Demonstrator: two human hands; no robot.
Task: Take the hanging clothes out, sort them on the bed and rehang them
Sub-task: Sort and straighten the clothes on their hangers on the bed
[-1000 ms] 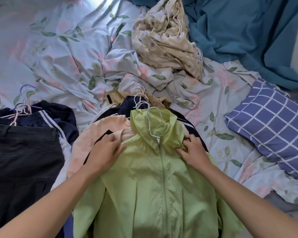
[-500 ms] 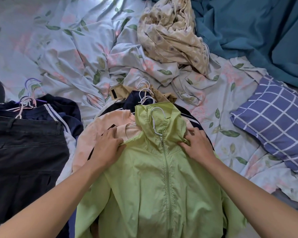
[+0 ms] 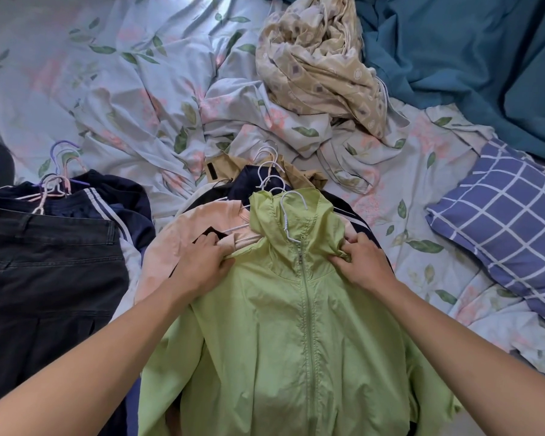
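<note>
A light green zip jacket (image 3: 296, 325) on a white hanger (image 3: 288, 212) lies on top of a stack of hung garments in the middle of the bed. My left hand (image 3: 202, 265) pinches its left shoulder and my right hand (image 3: 362, 262) pinches its right shoulder. Under it lie a peach top (image 3: 183, 234), a navy garment (image 3: 249, 180) and a tan one (image 3: 224, 166), each with white hanger hooks (image 3: 269, 171) sticking out at the top. To the left a second pile holds black trousers (image 3: 44, 272) and a navy striped garment (image 3: 120, 202) on pastel hangers (image 3: 57, 180).
The floral bedsheet (image 3: 107, 89) is rumpled across the bed. A crumpled beige patterned cloth (image 3: 318, 67) lies at the top centre, a teal blanket (image 3: 469, 58) at the top right, and a purple checked pillow (image 3: 510, 221) at the right.
Both hands keep their grip on the green jacket's shoulders. The jacket's collar and the hands sit slightly lower and further right in view; the hood is more bunched.
</note>
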